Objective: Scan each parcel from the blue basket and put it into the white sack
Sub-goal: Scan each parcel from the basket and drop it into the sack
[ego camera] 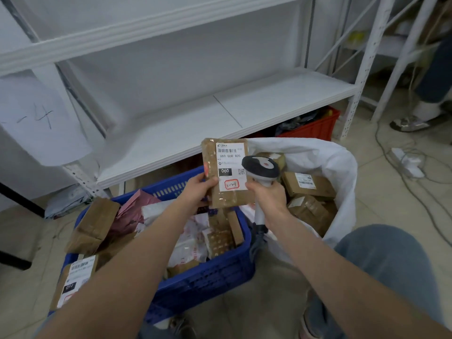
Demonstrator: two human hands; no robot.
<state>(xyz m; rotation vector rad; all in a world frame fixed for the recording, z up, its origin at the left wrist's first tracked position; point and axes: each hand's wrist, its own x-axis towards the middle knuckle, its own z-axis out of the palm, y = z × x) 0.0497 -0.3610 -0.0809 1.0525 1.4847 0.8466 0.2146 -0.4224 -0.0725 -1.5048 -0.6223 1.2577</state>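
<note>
My left hand (199, 189) pinches the lower left edge of a flat brown parcel (226, 195), held upright with its white label facing me. My right hand (269, 195) grips the handle of a white and black barcode scanner (261, 167), whose head overlaps the label's right side. Below them the blue basket (215, 275) holds several brown, pink and white parcels. To its right the white sack (342, 172) stands open with several brown boxes inside.
A white metal shelf unit (220, 111) stands behind, with a red crate (318, 128) under it. A sheet marked "4" hangs at the left. Cables and a power strip (408, 162) lie on the tiled floor at the right, near another person's shoe (411, 123).
</note>
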